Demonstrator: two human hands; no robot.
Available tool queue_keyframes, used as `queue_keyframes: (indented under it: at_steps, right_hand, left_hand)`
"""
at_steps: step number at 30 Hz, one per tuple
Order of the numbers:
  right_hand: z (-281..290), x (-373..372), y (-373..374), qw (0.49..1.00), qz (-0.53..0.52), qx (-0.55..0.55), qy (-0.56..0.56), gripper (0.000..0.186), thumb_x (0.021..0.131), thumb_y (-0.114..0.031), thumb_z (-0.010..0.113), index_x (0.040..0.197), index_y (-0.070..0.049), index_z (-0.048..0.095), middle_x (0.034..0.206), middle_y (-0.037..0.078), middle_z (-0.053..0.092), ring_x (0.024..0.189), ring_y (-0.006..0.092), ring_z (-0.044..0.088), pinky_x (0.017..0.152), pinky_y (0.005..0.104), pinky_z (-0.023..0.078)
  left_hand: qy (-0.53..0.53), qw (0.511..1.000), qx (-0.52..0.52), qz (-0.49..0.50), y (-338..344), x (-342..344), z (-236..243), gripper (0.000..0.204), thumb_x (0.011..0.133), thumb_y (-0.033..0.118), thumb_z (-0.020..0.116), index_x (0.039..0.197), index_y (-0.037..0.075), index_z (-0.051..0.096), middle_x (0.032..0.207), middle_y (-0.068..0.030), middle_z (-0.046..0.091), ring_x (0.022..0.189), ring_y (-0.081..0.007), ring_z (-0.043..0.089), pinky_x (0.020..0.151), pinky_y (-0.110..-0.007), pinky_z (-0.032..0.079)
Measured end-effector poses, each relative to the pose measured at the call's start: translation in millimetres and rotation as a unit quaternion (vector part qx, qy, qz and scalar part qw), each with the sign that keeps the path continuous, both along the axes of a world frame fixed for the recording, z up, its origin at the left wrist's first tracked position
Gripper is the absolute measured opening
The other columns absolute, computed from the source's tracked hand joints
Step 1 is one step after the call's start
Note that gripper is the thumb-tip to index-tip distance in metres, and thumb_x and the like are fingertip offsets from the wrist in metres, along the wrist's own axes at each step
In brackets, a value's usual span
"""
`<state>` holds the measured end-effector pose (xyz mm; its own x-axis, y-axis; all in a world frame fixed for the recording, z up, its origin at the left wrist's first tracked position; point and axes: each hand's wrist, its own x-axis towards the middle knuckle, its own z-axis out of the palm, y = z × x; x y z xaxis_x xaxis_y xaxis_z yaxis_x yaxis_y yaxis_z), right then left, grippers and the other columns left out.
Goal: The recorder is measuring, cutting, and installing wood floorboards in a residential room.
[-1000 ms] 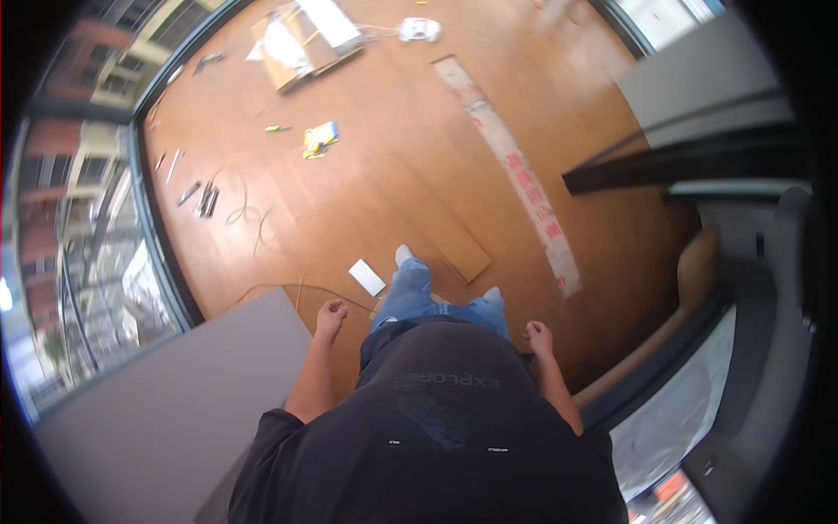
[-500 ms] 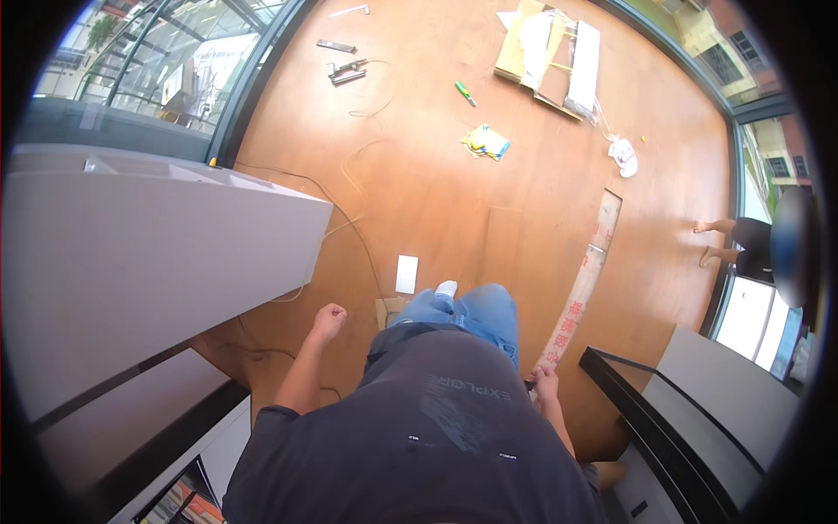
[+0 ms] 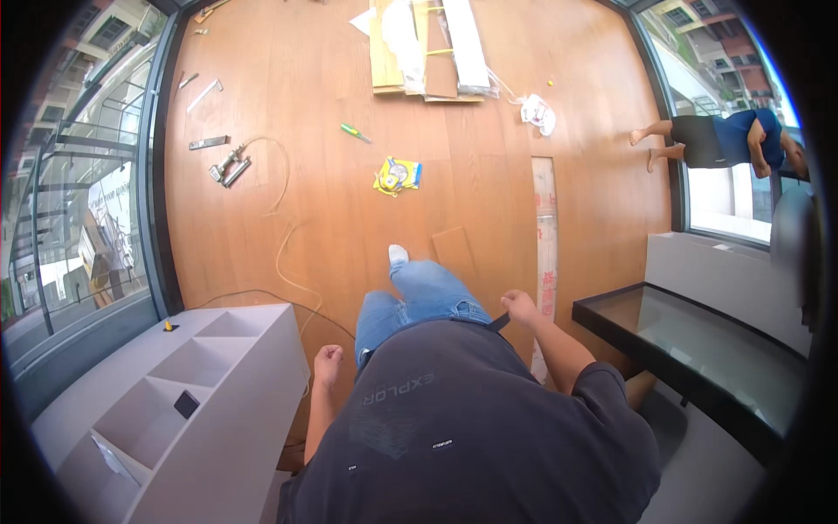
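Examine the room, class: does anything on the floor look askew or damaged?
Yes. A long pale strip with red markings interrupts the brown floor beside the right hand, as if a floorboard were missing. Near the socked foot, a brown plank lies askew to the floorboards' lines.

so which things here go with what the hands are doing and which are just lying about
At or nearest the hands:
- dark strip at the right hand, not clear what
- grey cabinet, nearest the left hand

Seemingly just lying about:
- green-handled tool
- yellow packet
- metal tool with hose
- white bundle
- cardboard
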<state>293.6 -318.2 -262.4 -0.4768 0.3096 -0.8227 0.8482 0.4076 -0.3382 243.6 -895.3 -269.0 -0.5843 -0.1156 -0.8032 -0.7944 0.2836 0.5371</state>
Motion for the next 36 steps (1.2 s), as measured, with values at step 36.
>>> queue_keyframes:
  at_steps: [36]
  right_hand:
    - [-283.3, -734.8, 129.4, 0.923, -0.382, 0.003, 0.050, 0.035, 0.098, -0.026, 0.065, 0.121, 0.001, 0.067, 0.101, 0.010, 0.073, 0.089, 0.0187, 0.069, 0.077, 0.0332, 0.055]
  left_hand:
    - [-0.008, 0.887, -0.023, -0.460, 377.4, -1016.2, -154.8, 0.025, 0.099, 0.015, 0.067, 0.119, -0.001, 0.065, 0.096, -0.0053, 0.070, 0.085, -0.0114, 0.064, 0.079, -0.027, 0.054]
